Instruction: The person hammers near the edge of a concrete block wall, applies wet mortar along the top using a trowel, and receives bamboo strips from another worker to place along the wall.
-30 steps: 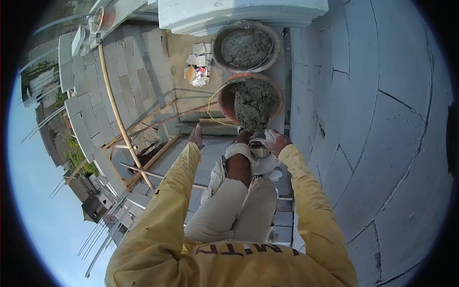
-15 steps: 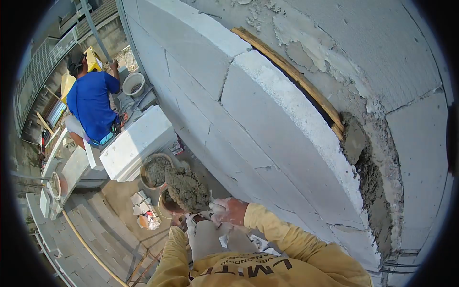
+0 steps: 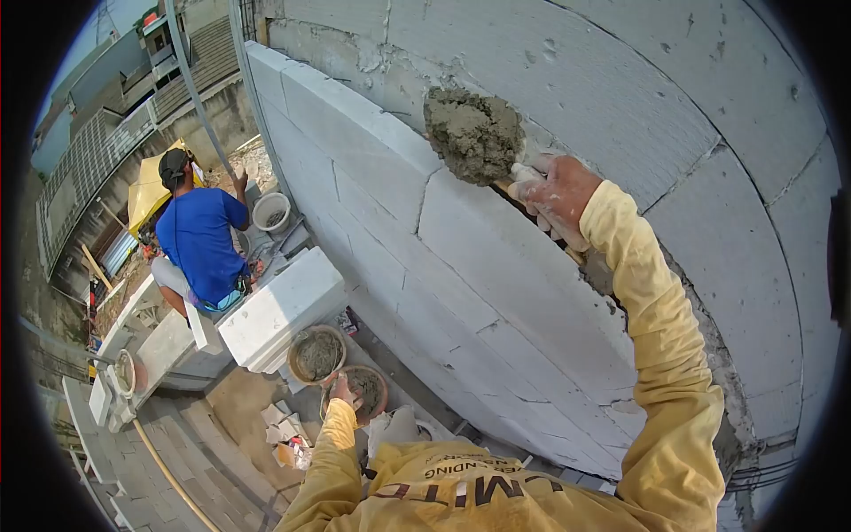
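Head view: a yellow-sleeved person's right hand (image 3: pixel 560 197) lifts a loaded trowel (image 3: pixel 523 170) over the top of a pale block wall (image 3: pixel 523 266).
Right fingers: wrapped around the trowel's handle, closed on it, knuckles outward.
Mortar: one thick, lumpy heap (image 3: pixel 474 135) just beyond and to the left of the right fingers, covering most of the blade.
Left hand: low, well apart from the right (image 3: pixel 340 390), beside the near bucket (image 3: pixel 386 401); too small to tell whether its fingers are spread or pressed together, or whether they touch the rim.
Far bucket: just beyond the left fingers (image 3: pixel 291 362), with mortar inside.
Under the right fingers: a wood strip (image 3: pixel 574 255), mostly hidden, along the gap between the pale wall and the rear wall (image 3: pixel 612 97).
Co-worker: a person in blue (image 3: pixel 202 239), seated well beyond the left fingers, back turned.
Carrying well: the heap looks heavy and stiff, so a firm grip close to the blade and a level wrist should keep it from sliding off.
Placing care: a low, slow tilt over the gap would likely limit spill; knuckles are best kept clear of the rough block edge.
Likely trouble: a sudden twist could drop the load down the wall's face.
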The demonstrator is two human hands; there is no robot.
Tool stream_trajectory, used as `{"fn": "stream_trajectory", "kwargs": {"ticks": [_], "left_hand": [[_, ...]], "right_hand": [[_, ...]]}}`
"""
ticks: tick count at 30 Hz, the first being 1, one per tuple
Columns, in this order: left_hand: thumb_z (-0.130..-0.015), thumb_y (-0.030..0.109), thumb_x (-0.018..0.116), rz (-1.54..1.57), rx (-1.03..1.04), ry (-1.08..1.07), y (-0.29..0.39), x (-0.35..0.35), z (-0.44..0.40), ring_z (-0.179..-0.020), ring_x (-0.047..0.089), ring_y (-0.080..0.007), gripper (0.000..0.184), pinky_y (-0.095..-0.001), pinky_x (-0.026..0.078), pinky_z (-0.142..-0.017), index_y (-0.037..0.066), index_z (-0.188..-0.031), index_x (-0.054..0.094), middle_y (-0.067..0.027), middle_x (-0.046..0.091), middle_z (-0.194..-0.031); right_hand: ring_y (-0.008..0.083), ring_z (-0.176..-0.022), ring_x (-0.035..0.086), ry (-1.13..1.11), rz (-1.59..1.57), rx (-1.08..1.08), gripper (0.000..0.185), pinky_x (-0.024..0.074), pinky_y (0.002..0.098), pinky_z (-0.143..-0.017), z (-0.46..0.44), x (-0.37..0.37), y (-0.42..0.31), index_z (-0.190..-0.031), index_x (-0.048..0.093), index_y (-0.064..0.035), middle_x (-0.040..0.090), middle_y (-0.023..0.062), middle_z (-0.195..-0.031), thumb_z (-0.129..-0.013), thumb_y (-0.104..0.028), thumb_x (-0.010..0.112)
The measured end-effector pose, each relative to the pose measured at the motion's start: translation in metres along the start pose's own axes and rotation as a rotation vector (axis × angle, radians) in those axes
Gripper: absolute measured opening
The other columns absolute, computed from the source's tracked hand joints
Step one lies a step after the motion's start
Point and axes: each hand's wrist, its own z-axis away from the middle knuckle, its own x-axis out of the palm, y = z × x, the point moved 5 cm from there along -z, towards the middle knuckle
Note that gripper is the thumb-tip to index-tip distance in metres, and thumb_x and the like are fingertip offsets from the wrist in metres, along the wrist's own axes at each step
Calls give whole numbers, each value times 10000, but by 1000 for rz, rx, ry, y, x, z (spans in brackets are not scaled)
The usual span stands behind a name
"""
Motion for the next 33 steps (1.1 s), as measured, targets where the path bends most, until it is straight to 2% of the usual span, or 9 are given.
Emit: {"fn": "stream_trajectory", "kwargs": {"ticks": [4,5,10,13,17,21,23,29,33], "left_hand": [[-905,569,533,-51,9,-31,5,-3,-3,-928,576,-276,548,-511,445,-809,210,-1310,443,-30,579,-1134],[-907,560,537,-55,21,-50,15,4,-1,-909,583,-267,535,-499,457,-797,202,-1297,462,-30,589,-1121],[-938,445,547,-67,285,-163,86,51,29,-805,609,-186,439,-359,483,-674,135,-1248,539,-16,639,-1003],[-946,372,557,-96,518,-220,165,113,79,-839,607,-132,423,-311,476,-660,83,-1255,557,-33,652,-1032],[-916,275,620,-226,1179,-306,282,202,165,-964,616,-173,385,-327,502,-826,35,-1217,592,-60,651,-1092],[-839,209,687,-459,1707,-265,352,294,288,-1084,583,-289,307,-377,460,-960,63,-1106,645,-105,640,-1146],[-815,220,705,-490,1908,-269,365,340,317,-1151,537,-297,302,-407,429,-1004,78,-1079,664,-94,634,-1152],[-816,300,695,-644,1883,-262,373,419,295,-1162,530,-277,262,-406,401,-1030,114,-1000,697,-67,640,-1151],[-808,304,703,-658,1925,-177,361,429,291,-1135,555,-232,225,-390,413,-996,161,-982,705,-4,654,-1130]], "right_hand": [[364,-805,676,355,705,-137,411,546,466,-754,-50,19,31,-1182,539,27,672,221,-877,-891,-254,609],[406,-1007,643,358,664,70,357,521,493,-849,-54,26,38,-1198,546,-25,667,258,-1001,-889,-200,571],[426,-1069,603,420,680,77,445,489,491,-920,-19,17,41,-1281,472,-12,622,274,-1115,-895,-208,573],[433,-969,628,467,729,20,561,502,485,-861,18,-8,20,-1368,405,32,639,296,-1013,-916,-255,573],[446,-925,635,515,571,-35,561,509,457,-847,38,-35,1,-1320,429,97,646,315,-954,-912,-254,589],[439,-1036,615,474,677,-26,493,512,499,-877,35,-2,-7,-1370,417,-61,571,257,-1221,-921,-215,548],[422,-1044,615,391,781,85,382,513,504,-886,14,21,8,-1285,492,-47,607,244,-1142,-937,-203,516],[401,-1062,618,252,777,165,402,514,497,-899,15,2,4,-1314,489,-89,620,208,-1147,-927,-195,509],[380,-1078,614,492,775,158,458,515,478,-905,42,2,-2,-1343,487,-91,618,201,-1163,-917,-243,562]]}}
